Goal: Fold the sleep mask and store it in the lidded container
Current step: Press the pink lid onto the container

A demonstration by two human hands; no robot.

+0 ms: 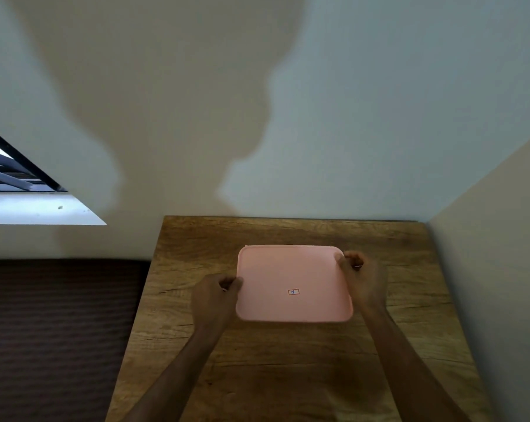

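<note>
Here, a person's left hand point(216, 295) and right hand point(359, 277) are gripping opposite edges of a flat, pink, rounded-square plastic lid point(291, 277) over a brown wooden table point(288, 367). The sleep mask is not showing, so it is likely stored already, with sealing remaining.

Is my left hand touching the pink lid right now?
Touching. The head view shows the left hand pinching the pink lid's left edge.

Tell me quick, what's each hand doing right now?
Left hand: closed, pinching the left edge of the flat pink plastic lid.
Right hand: closed, gripping the lid's far right corner.
</note>
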